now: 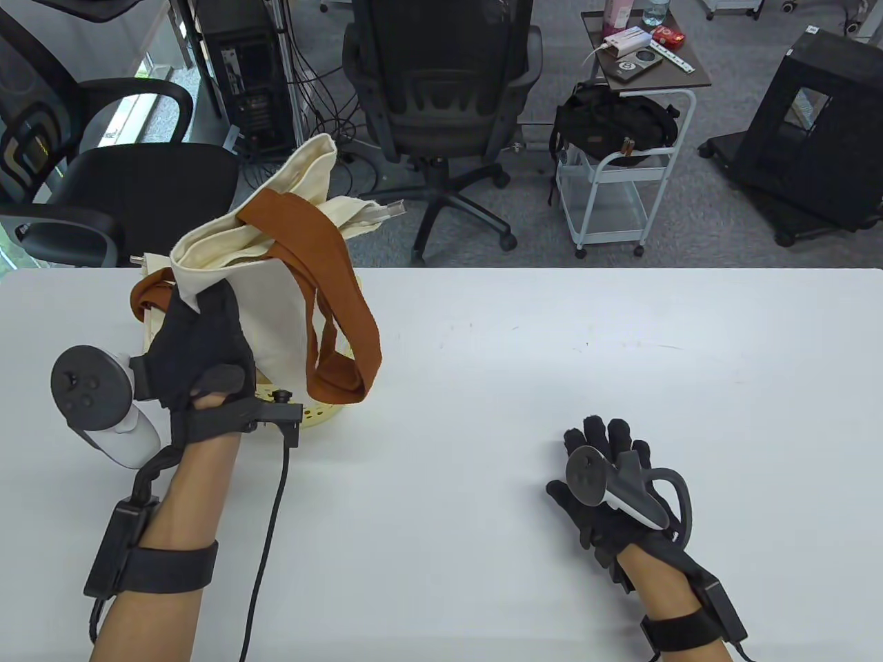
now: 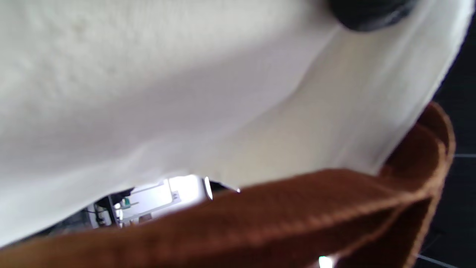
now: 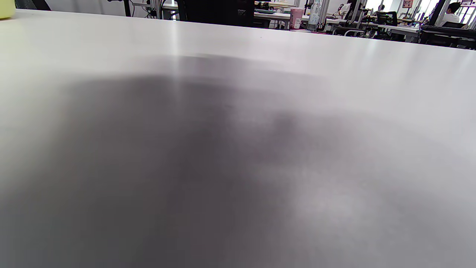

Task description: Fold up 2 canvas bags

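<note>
A cream canvas bag (image 1: 276,234) with brown straps (image 1: 331,303) hangs bunched above the table's far left. My left hand (image 1: 196,324) grips its cloth near the lower left corner and holds it up. In the left wrist view the cream cloth (image 2: 167,85) and a brown strap (image 2: 297,208) fill the frame, with one fingertip (image 2: 368,15) at the top. My right hand (image 1: 607,476) rests flat on the white table (image 1: 517,358) at the front right, fingers spread, holding nothing. More cream cloth and a brown strap (image 1: 148,293) show behind my left hand.
A pale yellow perforated basket (image 1: 317,414) stands under the hanging bag; its corner shows in the right wrist view (image 3: 6,8). Beyond the far table edge are office chairs (image 1: 441,89), a white cart (image 1: 621,172) and a black case (image 1: 814,124).
</note>
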Demonstrator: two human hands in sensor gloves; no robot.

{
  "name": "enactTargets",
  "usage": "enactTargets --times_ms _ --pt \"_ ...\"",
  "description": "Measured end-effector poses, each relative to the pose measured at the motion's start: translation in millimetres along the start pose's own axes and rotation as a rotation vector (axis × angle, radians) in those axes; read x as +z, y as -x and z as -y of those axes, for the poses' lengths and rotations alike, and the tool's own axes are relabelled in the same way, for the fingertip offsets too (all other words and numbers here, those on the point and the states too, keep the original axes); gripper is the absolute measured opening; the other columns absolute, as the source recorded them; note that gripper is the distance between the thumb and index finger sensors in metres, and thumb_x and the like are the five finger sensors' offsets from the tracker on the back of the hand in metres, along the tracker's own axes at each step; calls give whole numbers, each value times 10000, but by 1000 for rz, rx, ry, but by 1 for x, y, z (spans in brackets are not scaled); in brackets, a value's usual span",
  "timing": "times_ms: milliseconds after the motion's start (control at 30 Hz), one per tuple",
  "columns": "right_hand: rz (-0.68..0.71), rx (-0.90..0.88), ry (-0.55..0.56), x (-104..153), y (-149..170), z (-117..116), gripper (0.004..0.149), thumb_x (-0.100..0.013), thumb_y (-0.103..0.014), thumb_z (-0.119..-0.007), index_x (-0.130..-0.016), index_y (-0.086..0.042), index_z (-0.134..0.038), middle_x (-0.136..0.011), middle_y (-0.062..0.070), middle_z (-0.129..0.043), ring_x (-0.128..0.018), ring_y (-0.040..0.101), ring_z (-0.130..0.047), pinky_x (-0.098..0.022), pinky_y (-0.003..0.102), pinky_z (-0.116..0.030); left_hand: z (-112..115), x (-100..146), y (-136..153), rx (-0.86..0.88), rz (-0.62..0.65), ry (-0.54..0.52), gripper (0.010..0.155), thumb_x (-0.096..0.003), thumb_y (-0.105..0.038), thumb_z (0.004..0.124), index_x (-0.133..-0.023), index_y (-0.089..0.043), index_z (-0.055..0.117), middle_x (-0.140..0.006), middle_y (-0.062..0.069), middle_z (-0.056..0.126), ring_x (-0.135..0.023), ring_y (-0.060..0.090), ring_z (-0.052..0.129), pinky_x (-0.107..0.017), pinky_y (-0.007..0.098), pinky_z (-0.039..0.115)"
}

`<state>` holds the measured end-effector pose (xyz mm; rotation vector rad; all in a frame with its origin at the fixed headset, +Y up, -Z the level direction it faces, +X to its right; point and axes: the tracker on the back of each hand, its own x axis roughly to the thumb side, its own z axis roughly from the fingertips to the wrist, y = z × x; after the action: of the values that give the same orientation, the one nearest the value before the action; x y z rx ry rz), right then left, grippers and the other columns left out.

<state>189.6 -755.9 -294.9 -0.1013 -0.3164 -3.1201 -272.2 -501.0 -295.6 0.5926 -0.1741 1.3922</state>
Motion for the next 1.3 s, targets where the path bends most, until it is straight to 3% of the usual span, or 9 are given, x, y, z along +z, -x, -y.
enactTargets --times_ms 133,400,833,933,1133,1300 --pt "-2 -5 1 0 1 1 779 -428 -604 -570 -1074 -273 -289 -1153 61 -110 -1049 399 -92 -752 641 -206 0 12 7 109 -56 -2 538 -436 -537 720 -910 -295 790 -978 12 843 -846 289 972 -668 501 812" --pt "-8 -54 -18 1 1 2 779 -429 -599 -575 -1074 -276 -283 -1152 55 -98 -1050 394 -77 -756 640 -189 11 50 55 222 -198 20 520 -443 -585 760 -833 -262 877 -855 33 958 -672 283 1074 -525 449 896" --pt "26 -109 40 4 2 9 779 -426 -607 -569 -1074 -269 -300 -1154 68 -129 -1050 404 -112 -752 641 -224 45 110 168 394 -499 192 530 -424 -633 772 -759 -258 942 -746 30 1034 -540 251 1136 -434 413 943" --pt "60 -220 86 7 4 17 774 -427 -603 -577 -1073 -263 -319 -1155 80 -155 -1050 412 -145 -751 641 -252 52 117 191 500 -602 238 531 -425 -629 773 -757 -253 944 -739 35 1037 -531 251 1138 -429 411 944" --pt "148 -516 199 10 3 35 716 -458 -565 -587 -1073 -256 -389 -1158 116 -269 -1054 436 -291 -746 639 -363 61 126 211 607 -649 287 531 -425 -631 766 -755 -254 942 -730 32 1041 -518 242 1143 -420 400 949" --pt "180 -866 155 -7 -10 42 648 -496 -487 -644 -1065 -248 -449 -1148 141 -378 -1039 448 -417 -732 630 -460 75 133 216 620 -681 360 531 -423 -630 765 -754 -254 942 -727 34 1043 -513 239 1145 -416 399 951"
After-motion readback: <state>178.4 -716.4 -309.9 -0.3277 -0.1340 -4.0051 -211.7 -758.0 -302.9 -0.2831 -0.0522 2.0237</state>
